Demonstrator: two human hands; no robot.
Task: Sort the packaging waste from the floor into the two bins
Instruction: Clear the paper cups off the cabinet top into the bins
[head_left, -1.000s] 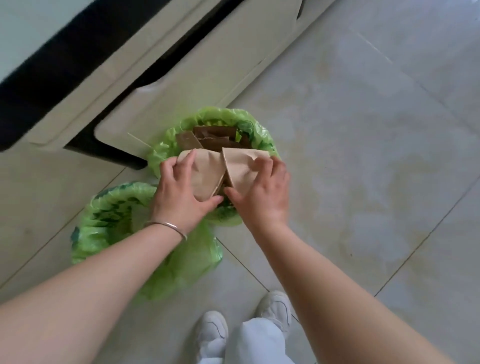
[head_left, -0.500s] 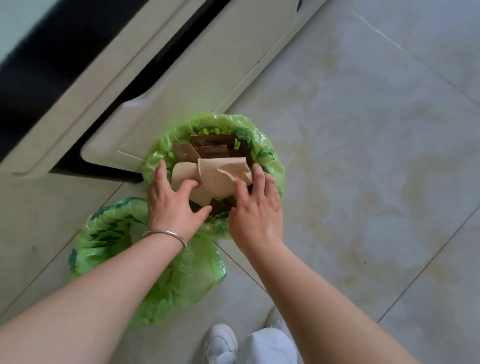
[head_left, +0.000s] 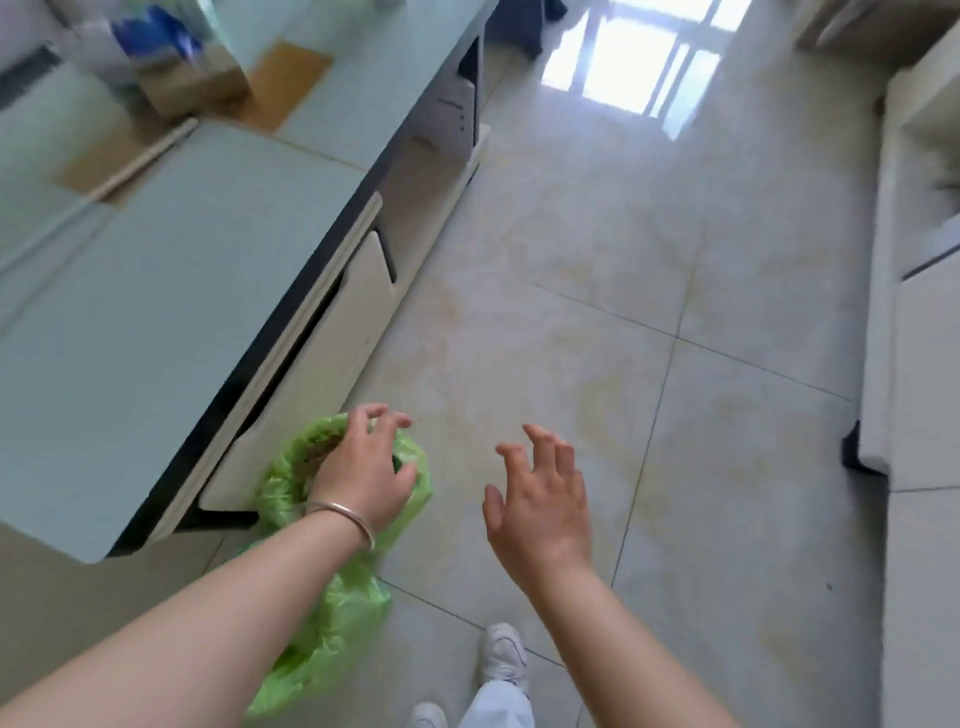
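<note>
Cardboard no longer sits under your palms: a second ago both pressed it into the far bin (head_left: 291, 478). Your left hand (head_left: 363, 467) hovers over that bin, fingers loosely curled, empty; your right hand (head_left: 540, 504) is spread open and empty over bare floor (head_left: 597, 312). No waste shows there, so sorting looks finished.

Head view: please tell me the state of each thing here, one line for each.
Left hand: open, empty, above the far bin.
Right hand: open, empty, over bare floor.
Far bin: green liner, brown cardboard inside.
Near bin: green liner, contents hidden by the arm.
Floor: no waste in sight.
Cabinet drawer: shut.
</note>
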